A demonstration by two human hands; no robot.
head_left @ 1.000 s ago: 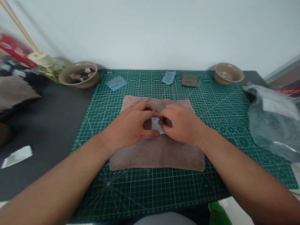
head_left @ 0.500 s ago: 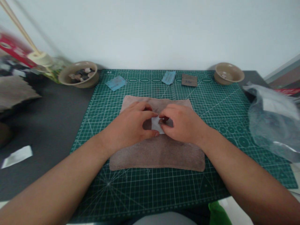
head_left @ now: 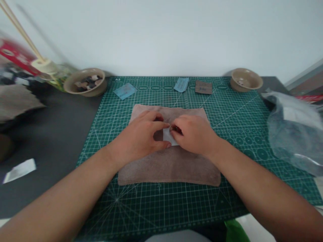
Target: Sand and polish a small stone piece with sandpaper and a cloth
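Observation:
A small white paper square (head_left: 167, 135) lies in the middle of a brownish-pink cloth (head_left: 161, 168). My left hand (head_left: 143, 132) rests on the cloth with thumb and index finger spread apart, their tips at the paper's left part. At the paper's right side, my right hand (head_left: 193, 134) is closed in a pinch, its fingertips over the square. A small brown piece is in that pinch, now mostly hidden by the fingers. The cloth lies flat on a green cutting mat (head_left: 166, 208).
Behind the cloth lie two blue tags (head_left: 125, 91) and a brown tag (head_left: 203, 87). A bowl of dark and pinkish pieces (head_left: 86, 82) stands at back left, another bowl (head_left: 246, 80) at back right. A clear plastic bag (head_left: 297, 134) lies right; a white scrap (head_left: 20, 170) left.
My right hand has shifted slightly left and turned, its fingertips closing over the small brown piece that showed before. The left hand stays in place.

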